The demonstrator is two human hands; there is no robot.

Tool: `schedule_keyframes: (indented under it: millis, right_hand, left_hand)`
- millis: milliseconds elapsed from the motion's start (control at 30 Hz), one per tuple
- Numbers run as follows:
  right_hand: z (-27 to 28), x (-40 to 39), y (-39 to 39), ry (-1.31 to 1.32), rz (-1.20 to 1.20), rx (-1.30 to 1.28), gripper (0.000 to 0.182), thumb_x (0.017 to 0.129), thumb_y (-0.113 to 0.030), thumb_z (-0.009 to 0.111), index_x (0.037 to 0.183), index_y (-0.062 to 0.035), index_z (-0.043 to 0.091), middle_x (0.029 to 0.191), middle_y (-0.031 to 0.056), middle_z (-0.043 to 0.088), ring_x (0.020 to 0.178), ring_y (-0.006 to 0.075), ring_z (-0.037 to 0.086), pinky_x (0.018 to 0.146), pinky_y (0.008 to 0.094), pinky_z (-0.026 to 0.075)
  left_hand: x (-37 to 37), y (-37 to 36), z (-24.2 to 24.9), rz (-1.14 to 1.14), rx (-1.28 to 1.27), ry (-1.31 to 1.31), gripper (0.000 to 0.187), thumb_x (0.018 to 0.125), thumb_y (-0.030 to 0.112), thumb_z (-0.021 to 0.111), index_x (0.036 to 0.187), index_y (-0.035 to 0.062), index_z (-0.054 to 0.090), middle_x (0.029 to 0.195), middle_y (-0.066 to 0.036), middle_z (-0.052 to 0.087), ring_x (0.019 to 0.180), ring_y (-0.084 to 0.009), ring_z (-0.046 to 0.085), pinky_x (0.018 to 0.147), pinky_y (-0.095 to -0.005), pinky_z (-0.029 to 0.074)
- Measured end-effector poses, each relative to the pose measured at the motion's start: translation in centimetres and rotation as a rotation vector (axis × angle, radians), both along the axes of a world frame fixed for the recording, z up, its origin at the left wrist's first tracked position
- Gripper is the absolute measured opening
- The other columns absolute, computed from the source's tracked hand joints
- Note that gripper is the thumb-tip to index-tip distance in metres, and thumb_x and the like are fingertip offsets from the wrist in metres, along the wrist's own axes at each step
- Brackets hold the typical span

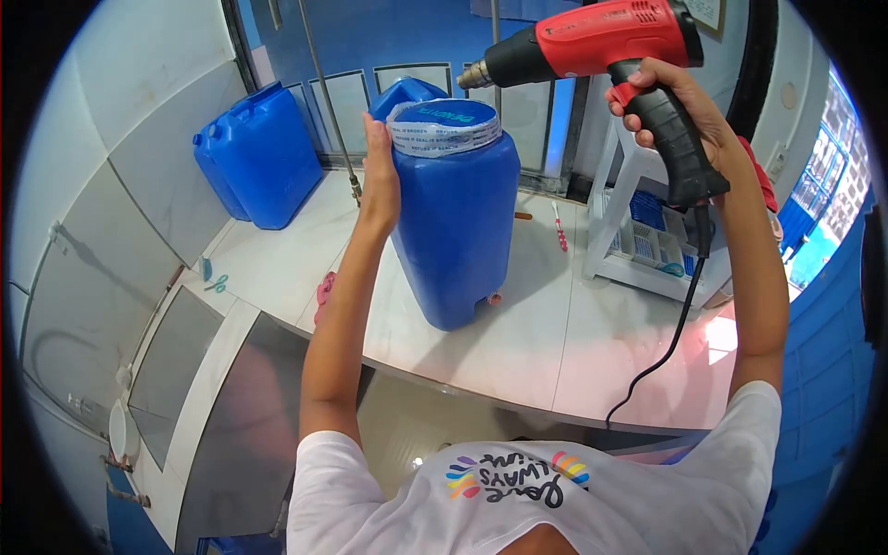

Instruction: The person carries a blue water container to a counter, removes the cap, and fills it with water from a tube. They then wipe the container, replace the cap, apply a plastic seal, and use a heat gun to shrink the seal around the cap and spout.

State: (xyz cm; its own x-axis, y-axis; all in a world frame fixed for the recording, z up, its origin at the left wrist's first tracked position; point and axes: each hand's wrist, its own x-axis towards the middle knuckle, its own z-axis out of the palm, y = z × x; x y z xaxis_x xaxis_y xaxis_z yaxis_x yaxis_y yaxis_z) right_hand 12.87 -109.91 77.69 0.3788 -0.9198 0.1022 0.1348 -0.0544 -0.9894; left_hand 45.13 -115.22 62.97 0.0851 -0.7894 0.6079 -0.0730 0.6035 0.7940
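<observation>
A tall blue container (453,231) stands upright on the white tiled counter, with a printed plastic seal band (444,139) around its blue cap (442,113). Flat against the container's left upper side rests my left hand (380,176), its fingers pointing up and holding nothing. My right hand (675,106) is wrapped round the black handle of a red heat gun (601,42), one finger at the red trigger. The gun's metal nozzle points left, just above and to the right of the cap, apart from it. A black cord hangs from the handle.
Other blue containers (256,153) stand at the back left. Teal scissors (216,283) lie on the left of the counter (536,342). Behind it are a red-and-white toothbrush-like item (561,228) and a white stool (606,222) over trays. A pink cloth (325,294) lies by my left forearm.
</observation>
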Motion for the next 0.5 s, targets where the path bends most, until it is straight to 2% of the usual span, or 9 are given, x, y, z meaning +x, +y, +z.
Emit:
schedule_keyframes:
  millis: [167,367,500]
  right_hand:
    - [0.9,2.6,0.1,0.103,-0.013,-0.043,0.027,0.072,-0.015,0.063,0.085,0.0058,0.052,0.072,0.0117,0.059,0.051,0.0115,0.058,0.042,0.0208,0.053]
    - [0.5,2.4,2.3,0.097,-0.107,-0.146,0.026,0.072,-0.015,0.061,0.088,0.0054,0.053,0.074,0.0111,0.059,0.051,0.0108,0.058,0.043,0.0214,0.052]
    - [0.7,1.0,2.9,0.082,-0.103,-0.141,0.028,0.073,-0.017,0.061,0.088,0.0049,0.054,0.075,0.0111,0.059,0.054,0.0106,0.059,0.042,0.022,0.051]
  left_hand:
    - [-1.0,0.6,-0.1,0.049,0.032,0.061,0.092,0.087,0.07,0.017,0.143,-0.0001,-0.002,0.147,-0.026,0.012,0.138,-0.032,0.012,0.112,-0.0349,0.005]
    - [-0.9,1.9,0.1,-0.036,0.017,0.033,0.085,0.091,0.064,0.015,0.144,0.0,-0.001,0.146,-0.025,0.017,0.136,-0.0314,0.019,0.112,-0.0335,0.01]
    - [-0.3,1.3,0.2,-0.186,0.032,0.034,0.081,0.093,0.06,0.015,0.143,-0.0023,0.0,0.144,-0.023,0.025,0.135,-0.0284,0.023,0.111,-0.0322,0.013]
